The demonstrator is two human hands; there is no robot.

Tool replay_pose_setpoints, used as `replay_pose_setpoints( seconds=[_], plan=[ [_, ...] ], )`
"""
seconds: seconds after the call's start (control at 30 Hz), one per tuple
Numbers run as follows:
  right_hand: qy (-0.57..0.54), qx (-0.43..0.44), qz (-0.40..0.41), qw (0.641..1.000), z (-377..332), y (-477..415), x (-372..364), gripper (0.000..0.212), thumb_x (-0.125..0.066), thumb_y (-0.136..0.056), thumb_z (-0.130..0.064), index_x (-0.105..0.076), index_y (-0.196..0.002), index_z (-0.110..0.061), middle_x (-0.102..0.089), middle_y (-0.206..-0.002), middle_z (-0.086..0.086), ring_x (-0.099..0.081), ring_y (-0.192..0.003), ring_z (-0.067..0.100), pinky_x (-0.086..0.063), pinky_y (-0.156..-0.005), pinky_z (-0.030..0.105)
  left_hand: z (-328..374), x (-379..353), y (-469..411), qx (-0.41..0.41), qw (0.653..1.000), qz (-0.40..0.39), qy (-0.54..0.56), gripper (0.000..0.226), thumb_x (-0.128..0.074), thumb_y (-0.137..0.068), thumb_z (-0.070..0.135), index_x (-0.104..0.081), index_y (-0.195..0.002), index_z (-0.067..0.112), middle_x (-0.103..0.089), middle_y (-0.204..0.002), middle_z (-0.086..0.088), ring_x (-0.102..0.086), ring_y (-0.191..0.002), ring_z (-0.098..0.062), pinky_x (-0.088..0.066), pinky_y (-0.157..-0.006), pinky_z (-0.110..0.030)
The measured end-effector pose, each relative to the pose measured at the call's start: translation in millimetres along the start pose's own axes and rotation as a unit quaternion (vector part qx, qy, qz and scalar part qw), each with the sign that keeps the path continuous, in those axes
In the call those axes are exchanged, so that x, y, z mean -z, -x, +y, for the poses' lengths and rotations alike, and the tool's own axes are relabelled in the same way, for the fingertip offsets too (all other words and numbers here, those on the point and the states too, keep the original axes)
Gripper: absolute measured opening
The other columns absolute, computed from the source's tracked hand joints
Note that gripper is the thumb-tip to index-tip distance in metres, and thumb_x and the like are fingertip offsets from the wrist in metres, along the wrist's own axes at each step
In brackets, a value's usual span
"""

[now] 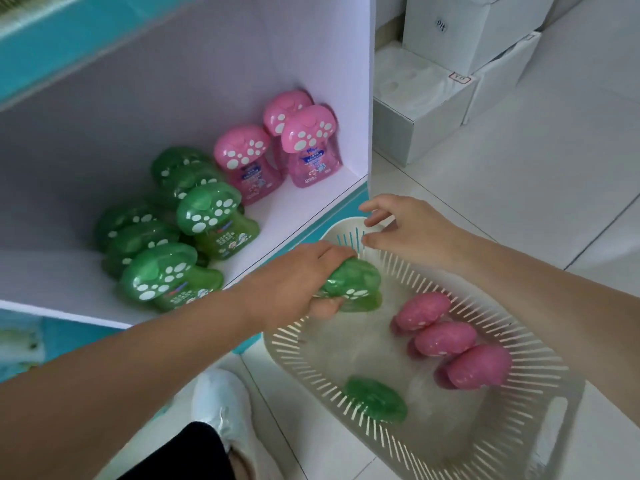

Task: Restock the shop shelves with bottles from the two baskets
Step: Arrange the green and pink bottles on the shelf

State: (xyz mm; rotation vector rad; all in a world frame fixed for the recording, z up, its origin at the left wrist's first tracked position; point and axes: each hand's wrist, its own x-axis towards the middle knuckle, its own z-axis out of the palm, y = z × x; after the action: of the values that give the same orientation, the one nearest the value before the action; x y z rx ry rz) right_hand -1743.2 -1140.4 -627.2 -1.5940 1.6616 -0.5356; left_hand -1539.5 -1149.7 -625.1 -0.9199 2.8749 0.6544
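Observation:
My left hand (pixel 304 278) grips a green bottle (pixel 356 285) with a paw-print cap, held just above the near-left rim of the white slotted basket (pixel 519 386). My right hand (pixel 405 226) hovers over the basket's far rim with fingers spread and holds nothing. Three pink bottles (pixel 446 337) lie in a row inside the basket, and one green bottle (pixel 377 400) lies near its front. On the white shelf (pixel 304 209) stand several green bottles (pixel 173 244) at the left and three pink bottles (pixel 273 147) at the back right.
White cartons (pixel 450 64) are stacked on the tiled floor to the right of the shelf unit. My white shoe (pixel 221 407) and dark trouser leg sit at the bottom, close to the basket. A teal shelf edge (pixel 52 46) runs overhead at the upper left.

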Motion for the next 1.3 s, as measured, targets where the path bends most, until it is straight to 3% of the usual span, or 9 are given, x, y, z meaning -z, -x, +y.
replay_pose_setpoints(
  seconds=[0.1,0.2,0.37,0.5,0.63,0.73,0.97,1.2,1.3],
  plan=[
    [-0.054,0.03,0.002,0.998,-24,-1,-5,0.051,-0.063,-0.082,-0.047,-0.052,-0.128,-0.027,-0.059,-0.101,-0.016,-0.059,-0.082,0.005,-0.047,-0.084,0.026,-5,28,17,0.042,0.996,0.083,-0.003,0.066,-0.065,-0.078,0.041,-0.043,-0.134,0.014,-0.054,-0.122,-0.007,-0.054,-0.107,-0.02,-0.04,-0.094,-0.026],
    [-0.114,0.066,-0.061,0.989,-54,3,-13,0.076,-0.049,-0.067,-0.067,-0.044,-0.135,-0.033,-0.057,-0.113,-0.014,-0.058,-0.093,0.004,-0.047,-0.089,0.024,-7,47,29,0.085,0.984,0.157,-0.022,0.063,-0.07,-0.075,0.035,-0.048,-0.13,0.012,-0.059,-0.113,-0.008,-0.057,-0.101,-0.023,-0.038,-0.088,-0.021],
    [-0.072,0.124,-0.087,0.986,-86,-7,-31,0.078,-0.084,-0.061,-0.036,-0.047,-0.13,-0.028,-0.06,-0.114,-0.011,-0.058,-0.102,0.005,-0.044,-0.084,0.012,-16,57,47,0.156,0.969,0.184,-0.045,0.074,-0.075,-0.072,0.038,-0.042,-0.134,0.015,-0.057,-0.12,-0.009,-0.054,-0.11,-0.023,-0.038,-0.093,-0.025],
    [-0.068,0.129,-0.095,0.985,-99,-21,-41,0.068,-0.084,-0.064,-0.025,-0.051,-0.125,-0.025,-0.06,-0.106,-0.01,-0.058,-0.096,0.008,-0.046,-0.079,0.014,-26,61,55,0.19,0.965,0.179,-0.015,0.076,-0.075,-0.072,0.037,-0.036,-0.132,0.012,-0.059,-0.119,-0.014,-0.059,-0.104,-0.028,-0.046,-0.088,-0.033],
    [-0.066,0.146,-0.098,0.982,-107,-37,-52,0.065,-0.081,-0.068,-0.024,-0.05,-0.126,-0.023,-0.063,-0.113,-0.004,-0.061,-0.101,0.013,-0.05,-0.091,0.031,-39,70,62,0.19,0.958,0.213,0.021,0.075,-0.08,-0.069,0.029,-0.038,-0.129,0.012,-0.061,-0.123,-0.006,-0.061,-0.105,-0.019,-0.043,-0.088,-0.02],
    [-0.055,0.154,-0.076,0.984,-112,-48,-59,0.063,-0.08,-0.071,-0.024,-0.05,-0.127,-0.022,-0.063,-0.115,-0.002,-0.061,-0.1,0.014,-0.049,-0.091,0.033,-53,79,70,0.2,0.947,0.23,0.098,0.07,-0.082,-0.065,0.018,-0.045,-0.124,0.017,-0.062,-0.114,0.007,-0.058,-0.101,-0.002,-0.044,-0.088,-0.01],
    [-0.021,0.169,-0.083,0.982,-114,-60,-82,0.063,-0.08,-0.071,-0.017,-0.052,-0.127,-0.019,-0.058,-0.102,-0.009,-0.056,-0.092,0.009,-0.043,-0.075,0.015,-78,63,85,0.177,0.952,0.241,0.069,0.053,-0.082,-0.066,0.012,-0.062,-0.115,0.009,-0.069,-0.104,-0.004,-0.067,-0.093,-0.017,-0.054,-0.088,-0.036],
    [-0.024,0.159,-0.088,0.983,-109,-67,-98,0.066,-0.083,-0.065,-0.012,-0.056,-0.125,-0.017,-0.057,-0.116,0.005,-0.058,-0.104,0.021,-0.047,-0.097,0.038,-82,47,87,0.187,0.949,0.252,0.032,0.05,-0.08,-0.067,0.02,-0.065,-0.112,0.007,-0.07,-0.1,-0.01,-0.067,-0.087,-0.025,-0.056,-0.082,-0.038],
    [-0.01,0.145,-0.063,0.987,-106,-69,-101,0.068,-0.086,-0.061,-0.012,-0.058,-0.123,-0.02,-0.047,-0.114,0.003,-0.052,-0.109,0.021,-0.042,-0.102,0.034,-80,41,85,0.2,0.953,0.226,-0.024,0.05,-0.076,-0.071,0.027,-0.063,-0.116,0.008,-0.068,-0.105,-0.011,-0.066,-0.092,-0.028,-0.054,-0.084,-0.034]
  ],
)
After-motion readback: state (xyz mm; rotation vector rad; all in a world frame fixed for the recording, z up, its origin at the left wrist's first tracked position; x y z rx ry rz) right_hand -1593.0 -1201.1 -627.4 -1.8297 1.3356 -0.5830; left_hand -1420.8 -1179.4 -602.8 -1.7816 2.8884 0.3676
